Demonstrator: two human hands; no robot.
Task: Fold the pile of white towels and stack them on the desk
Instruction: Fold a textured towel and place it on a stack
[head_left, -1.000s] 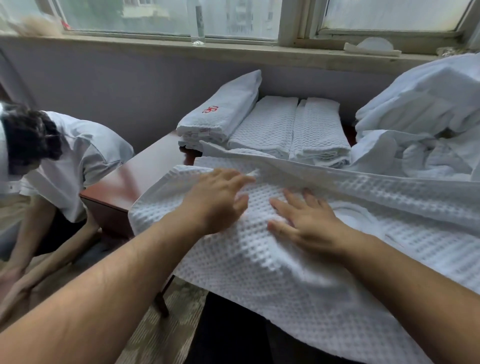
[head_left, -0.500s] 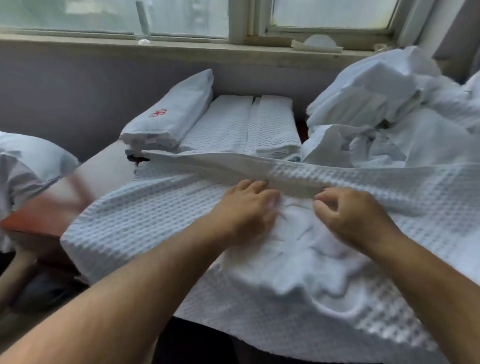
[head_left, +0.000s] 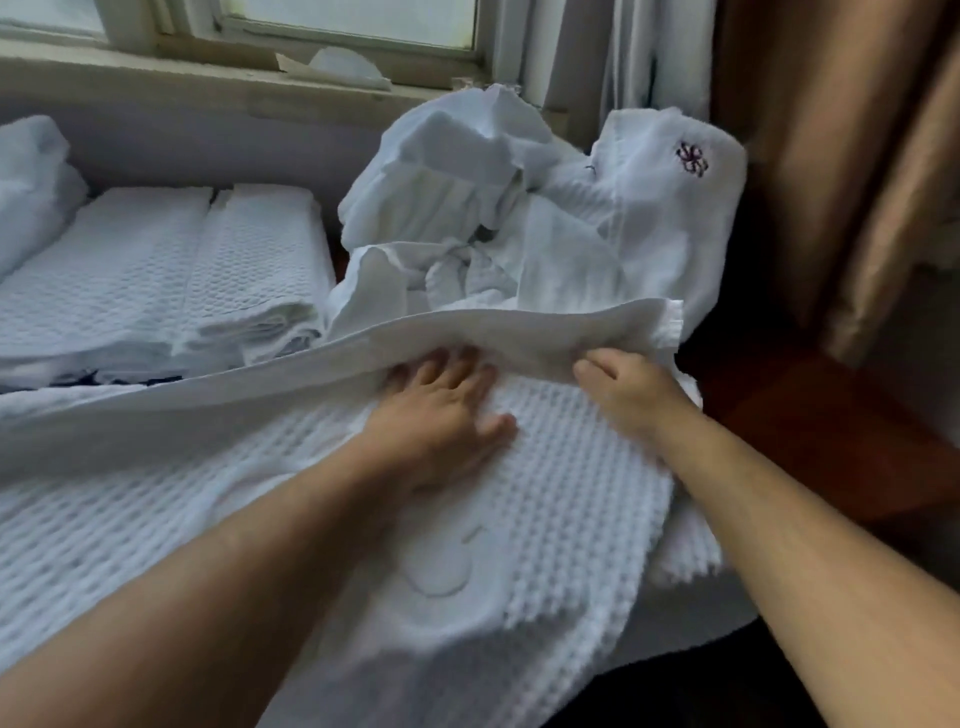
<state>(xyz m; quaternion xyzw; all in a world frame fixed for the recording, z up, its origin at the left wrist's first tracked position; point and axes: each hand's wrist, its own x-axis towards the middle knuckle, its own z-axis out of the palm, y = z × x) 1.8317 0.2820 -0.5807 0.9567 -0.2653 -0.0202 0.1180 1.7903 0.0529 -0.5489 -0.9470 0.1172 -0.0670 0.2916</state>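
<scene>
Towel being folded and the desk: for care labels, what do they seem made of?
The towel looks like white waffle-weave cotton, matte: a raised grid of small squares, with a smooth border band. The desk looks like reddish-brown wood or veneer, slightly glossy; grain too blurred to tell.

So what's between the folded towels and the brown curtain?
A messy pile of unfolded towels, between the folded towels and the curtain, in the head view.
</scene>
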